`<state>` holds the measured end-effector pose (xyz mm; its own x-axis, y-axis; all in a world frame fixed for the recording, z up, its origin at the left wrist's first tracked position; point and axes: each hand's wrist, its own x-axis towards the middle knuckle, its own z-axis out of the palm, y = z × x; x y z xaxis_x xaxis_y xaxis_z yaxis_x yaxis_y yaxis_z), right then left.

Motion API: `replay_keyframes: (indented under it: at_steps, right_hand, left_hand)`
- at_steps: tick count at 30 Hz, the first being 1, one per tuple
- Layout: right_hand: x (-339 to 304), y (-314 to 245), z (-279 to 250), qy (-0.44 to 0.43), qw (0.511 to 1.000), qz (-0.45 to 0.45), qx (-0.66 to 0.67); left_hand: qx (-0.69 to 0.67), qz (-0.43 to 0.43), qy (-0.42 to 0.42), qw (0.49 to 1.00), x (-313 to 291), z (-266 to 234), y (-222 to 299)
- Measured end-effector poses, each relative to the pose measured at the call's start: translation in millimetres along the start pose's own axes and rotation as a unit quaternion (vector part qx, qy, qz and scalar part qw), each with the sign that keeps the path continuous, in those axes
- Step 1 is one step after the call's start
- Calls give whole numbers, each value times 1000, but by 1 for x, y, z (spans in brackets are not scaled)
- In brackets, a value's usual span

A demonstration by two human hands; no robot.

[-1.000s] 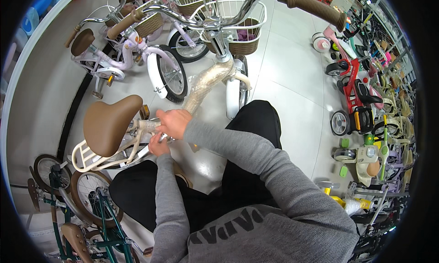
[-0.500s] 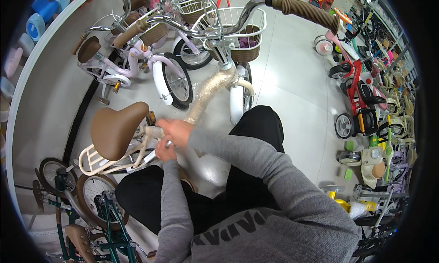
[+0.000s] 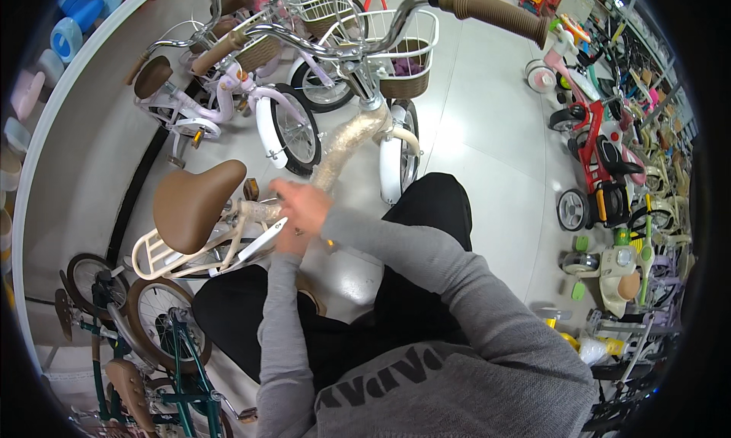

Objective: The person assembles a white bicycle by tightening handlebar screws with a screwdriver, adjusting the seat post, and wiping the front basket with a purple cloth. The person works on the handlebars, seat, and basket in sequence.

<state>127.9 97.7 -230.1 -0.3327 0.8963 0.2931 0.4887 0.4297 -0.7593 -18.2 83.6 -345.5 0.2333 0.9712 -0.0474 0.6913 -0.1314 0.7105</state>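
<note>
A cream bicycle with a brown saddle (image 3: 194, 206) stands in front of me, its frame tube (image 3: 346, 145) wrapped in clear plastic. Just ahead of the saddle, my right hand (image 3: 308, 208) is at the low part of the frame, its fingers bent and smeared by motion. Beneath it, close to the front end of the white chain guard (image 3: 260, 242), is my left hand (image 3: 291, 242); its fingers are mostly hidden by the right hand. Whether either hand grips anything cannot be made out. A pedal (image 3: 251, 188) shows beyond the frame.
The handlebar (image 3: 358, 51) and white basket (image 3: 419, 38) rise at the front. A lilac bicycle (image 3: 221, 107) stands to the far left, a dark green bicycle (image 3: 183, 362) at the near left. Red tricycle (image 3: 590, 145) and other ride-on toys line the right side. A curved white shelf edge (image 3: 46, 126) bounds the left.
My left hand has moved slightly right and up, away from the chain guard's end, which now shows more fully. My right hand has shifted a little to the right. The handlebar has moved slightly left.
</note>
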Motion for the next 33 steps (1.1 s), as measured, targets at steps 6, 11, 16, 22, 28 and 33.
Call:
replay_keyframes:
  at_steps: [6, 11, 16, 22, 28, 33]
  right_hand:
    - [-12, 7, -80, 113, 991, 36, 55]
    - [-27, 8, -114, 158, 984, 75, 30]
    - [-46, 8, -159, 233, 967, 91, 50]
    - [-56, 14, -216, 315, 893, 240, 212]
    - [-28, 5, -258, 293, 898, 219, 246]
    - [-15, 2, -220, 121, 926, 205, 292]
  left_hand:
    - [72, 128, -162, 976, 8, -62, 84]
    - [135, 212, -180, 951, 30, -82, 121]
    - [-2, 171, -202, 965, 53, -61, 140]
    - [111, 296, -143, 938, 37, -39, 157]
    - [97, 233, -63, 966, 21, -61, 173]
    - [-200, 180, -47, 962, 39, -54, 201]
